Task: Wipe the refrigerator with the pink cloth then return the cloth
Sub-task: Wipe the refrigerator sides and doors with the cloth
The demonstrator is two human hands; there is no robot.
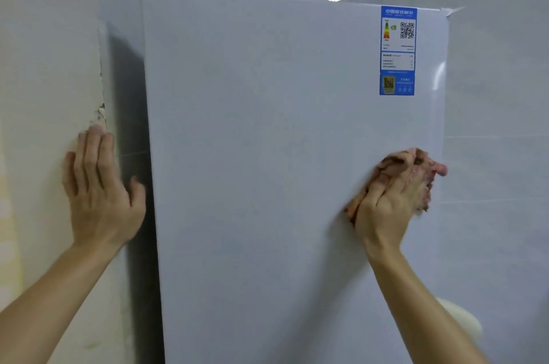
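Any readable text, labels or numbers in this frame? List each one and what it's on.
"中国能效标识": white header of the blue sticker, upper right of the refrigerator front; blurred, so a likely reading only.
Small print rows below the header: too small to read.
Green grade badge beside the colour scale: digit blurred, unreadable.
Two QR codes on the sticker: codes, no legible text.
Pink cloth: no text visible.

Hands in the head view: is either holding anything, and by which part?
The right hand grips the pink cloth as a crumpled wad, pressed to the refrigerator door. The left hand holds nothing; it rests flat on the wall.
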